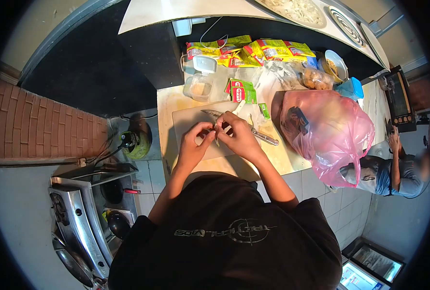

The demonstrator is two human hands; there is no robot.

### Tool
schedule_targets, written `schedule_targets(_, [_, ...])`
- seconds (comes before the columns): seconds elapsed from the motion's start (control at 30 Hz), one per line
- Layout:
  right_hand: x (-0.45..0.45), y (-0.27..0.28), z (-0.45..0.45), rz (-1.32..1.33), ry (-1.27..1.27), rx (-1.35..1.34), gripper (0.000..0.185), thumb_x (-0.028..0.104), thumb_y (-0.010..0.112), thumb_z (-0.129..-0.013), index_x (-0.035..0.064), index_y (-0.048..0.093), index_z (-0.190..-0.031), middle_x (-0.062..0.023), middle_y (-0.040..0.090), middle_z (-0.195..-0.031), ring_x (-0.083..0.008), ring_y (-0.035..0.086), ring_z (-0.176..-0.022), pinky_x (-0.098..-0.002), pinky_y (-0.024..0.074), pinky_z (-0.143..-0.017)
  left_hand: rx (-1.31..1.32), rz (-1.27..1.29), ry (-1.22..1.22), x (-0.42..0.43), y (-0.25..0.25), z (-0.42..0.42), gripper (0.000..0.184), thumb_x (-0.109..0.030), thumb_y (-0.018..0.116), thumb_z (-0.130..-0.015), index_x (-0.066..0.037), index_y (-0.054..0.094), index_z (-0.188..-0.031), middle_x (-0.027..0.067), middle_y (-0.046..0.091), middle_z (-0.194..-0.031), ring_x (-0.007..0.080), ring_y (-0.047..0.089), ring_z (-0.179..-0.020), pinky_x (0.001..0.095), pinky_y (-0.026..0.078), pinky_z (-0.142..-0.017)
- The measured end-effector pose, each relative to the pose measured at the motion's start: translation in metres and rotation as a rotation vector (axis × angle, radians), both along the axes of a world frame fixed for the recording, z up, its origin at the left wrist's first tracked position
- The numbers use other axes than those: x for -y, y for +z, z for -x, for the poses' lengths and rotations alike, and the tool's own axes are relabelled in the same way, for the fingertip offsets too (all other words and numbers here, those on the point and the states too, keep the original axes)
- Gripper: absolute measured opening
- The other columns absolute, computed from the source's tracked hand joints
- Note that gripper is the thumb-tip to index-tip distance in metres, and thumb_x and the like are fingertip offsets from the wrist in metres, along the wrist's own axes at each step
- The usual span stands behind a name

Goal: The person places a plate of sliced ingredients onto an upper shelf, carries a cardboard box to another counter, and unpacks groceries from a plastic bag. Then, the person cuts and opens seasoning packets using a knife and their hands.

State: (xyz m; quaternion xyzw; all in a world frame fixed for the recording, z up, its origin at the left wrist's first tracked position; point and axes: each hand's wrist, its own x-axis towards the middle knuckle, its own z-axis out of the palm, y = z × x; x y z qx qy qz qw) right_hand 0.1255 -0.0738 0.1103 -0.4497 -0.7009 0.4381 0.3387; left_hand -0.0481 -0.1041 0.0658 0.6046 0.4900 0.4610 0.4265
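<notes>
Fingertips of the left hand [197, 138] and right hand [237, 135] pinch a small item [216, 130], too obscured to identify, above the cutting board [185, 124], with a knife [267, 138] partly hidden beneath the right hand, green packets [244, 92] just beyond the board and a pink bag [328, 123] to its right.

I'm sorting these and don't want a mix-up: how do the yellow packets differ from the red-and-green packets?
The yellow packets are larger and spread wide along the back; the red-and-green packets are smaller, in a little group nearer the board. Both carry some red.
</notes>
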Motion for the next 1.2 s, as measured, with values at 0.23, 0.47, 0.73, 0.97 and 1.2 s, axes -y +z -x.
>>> schedule_targets(0.23, [-0.003,0.005,0.0,0.007,0.061,0.032,0.011,0.007,0.063,-0.089,-0.0025,0.06,-0.094,-0.0088,0.061,-0.091,-0.0199,0.065,-0.082,-0.0314,0.0545,-0.072,0.151,0.147,-0.089,0.001,0.008,0.003,0.015,0.0,0.062,-0.092,-0.001,0.058,-0.106,0.0035,0.066,-0.095,0.0087,0.062,-0.091,0.0244,0.047,-0.085])
schedule_targets(0.47, [-0.005,0.002,-0.002,0.072,0.128,0.005,0.01,0.007,0.062,-0.089,-0.0022,0.061,-0.094,-0.0084,0.061,-0.091,-0.0184,0.065,-0.083,-0.0304,0.053,-0.072,0.179,0.218,-0.09,0.001,0.002,0.009,0.013,-0.002,0.063,-0.092,-0.001,0.057,-0.104,0.0017,0.064,-0.093,0.0068,0.06,-0.089,0.0231,0.047,-0.083])
schedule_targets(0.73, [-0.004,0.002,-0.002,0.008,0.176,0.022,0.011,0.005,0.062,-0.084,-0.0039,0.058,-0.089,-0.012,0.06,-0.086,-0.0215,0.065,-0.076,-0.0327,0.0517,-0.073,0.053,0.175,-0.107,0.005,0.009,0.007,0.007,-0.002,0.062,-0.091,-0.002,0.057,-0.096,0.0016,0.063,-0.085,0.0048,0.058,-0.078,0.0235,0.047,-0.071])
schedule_targets(0.97, [0.002,-0.001,0.007,-0.148,0.088,0.267,0.02,0.014,0.063,-0.082,-0.0034,0.061,-0.09,-0.0166,0.061,-0.092,-0.037,0.065,-0.08,-0.0442,0.0518,-0.072,-0.29,-0.034,0.149,0.009,0.02,-0.003,0.011,0.002,0.068,-0.081,0.001,0.058,-0.086,0.0072,0.061,-0.077,0.0097,0.058,-0.06,0.0277,0.046,-0.054])
schedule_targets(1.2, [0.008,0.002,0.016,-0.147,-0.061,0.279,0.019,0.016,0.066,-0.083,-0.0005,0.061,-0.091,-0.0148,0.062,-0.095,-0.0338,0.065,-0.077,-0.0424,0.0517,-0.069,-0.292,-0.081,0.243,0.005,0.035,-0.003,0.01,0.004,0.068,-0.08,0.003,0.06,-0.085,0.0095,0.063,-0.077,0.0126,0.061,-0.059,0.0269,0.05,-0.055])
